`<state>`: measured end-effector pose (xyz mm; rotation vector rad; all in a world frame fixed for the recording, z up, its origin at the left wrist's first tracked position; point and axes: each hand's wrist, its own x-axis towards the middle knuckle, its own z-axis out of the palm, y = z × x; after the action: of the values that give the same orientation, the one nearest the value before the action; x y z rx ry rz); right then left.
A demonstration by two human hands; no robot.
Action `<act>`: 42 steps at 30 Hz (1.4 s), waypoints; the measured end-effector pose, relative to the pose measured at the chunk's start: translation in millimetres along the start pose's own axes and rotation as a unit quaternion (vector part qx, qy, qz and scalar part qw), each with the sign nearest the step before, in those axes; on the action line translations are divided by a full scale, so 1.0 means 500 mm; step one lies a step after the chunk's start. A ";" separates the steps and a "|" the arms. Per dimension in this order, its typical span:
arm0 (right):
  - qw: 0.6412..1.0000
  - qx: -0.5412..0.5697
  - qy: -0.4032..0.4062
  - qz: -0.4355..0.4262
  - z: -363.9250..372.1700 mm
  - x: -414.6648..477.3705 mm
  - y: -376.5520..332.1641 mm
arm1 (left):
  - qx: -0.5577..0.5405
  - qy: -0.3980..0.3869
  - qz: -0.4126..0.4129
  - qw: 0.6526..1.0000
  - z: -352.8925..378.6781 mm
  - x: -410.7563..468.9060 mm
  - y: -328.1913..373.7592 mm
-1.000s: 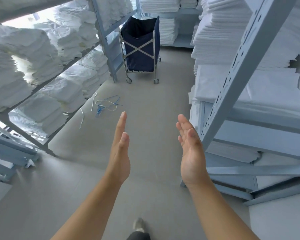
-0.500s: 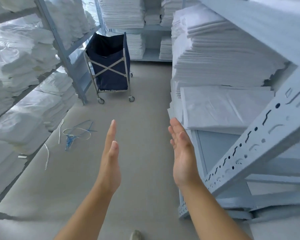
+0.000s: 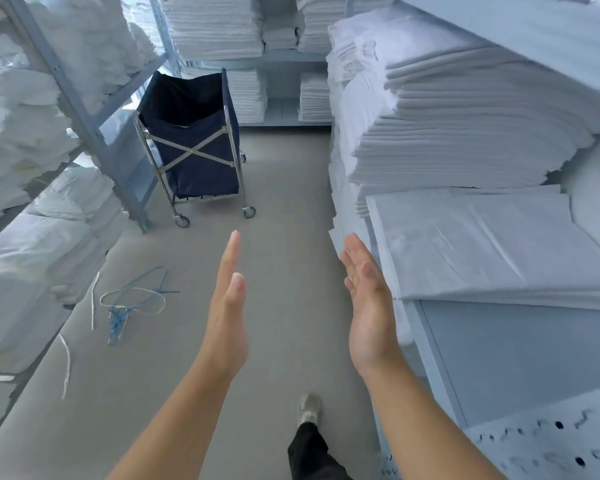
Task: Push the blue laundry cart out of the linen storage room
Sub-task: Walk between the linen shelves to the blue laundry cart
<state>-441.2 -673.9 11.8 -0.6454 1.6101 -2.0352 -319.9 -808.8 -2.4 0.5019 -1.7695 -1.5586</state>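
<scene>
While both palms face each other, left hand (image 3: 226,318) and right hand (image 3: 368,306) hang spread and empty, well short of the seemingly empty blue laundry cart (image 3: 194,147).

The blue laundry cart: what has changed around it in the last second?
The person walked closer, so the blue laundry cart looks larger and lower in view. The left hand and right hand stay open, holding nothing. The cart remains beside the left shelving, untouched.

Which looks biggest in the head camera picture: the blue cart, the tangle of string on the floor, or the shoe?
Largest to smallest as they appear:
1. blue cart
2. tangle of string
3. shoe
The cart stands farthest away and still looks biggest, so it is surely the largest.
</scene>
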 end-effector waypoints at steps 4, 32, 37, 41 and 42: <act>1.000 -0.008 0.004 -0.003 0.016 0.119 0.031 | -0.001 -0.009 -0.008 1.000 -0.010 0.113 -0.040; 1.000 0.014 0.023 -0.011 0.188 0.938 0.078 | -0.018 0.014 -0.018 1.000 -0.057 0.958 -0.229; 0.998 0.011 0.045 -0.029 0.240 1.092 0.077 | -0.023 -0.022 0.002 0.999 -0.070 1.133 -0.257; 0.998 -0.001 0.059 -0.036 0.287 1.214 0.065 | -0.027 -0.040 0.007 0.999 -0.089 1.275 -0.273; 0.997 -0.002 0.063 -0.037 0.296 1.244 0.065 | -0.032 -0.044 0.006 0.999 -0.093 1.309 -0.278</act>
<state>-833.8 -1177.2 57.5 -0.5976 1.6834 -2.1660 -747.1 -1324.6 30.9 0.3972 -1.7781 -1.6465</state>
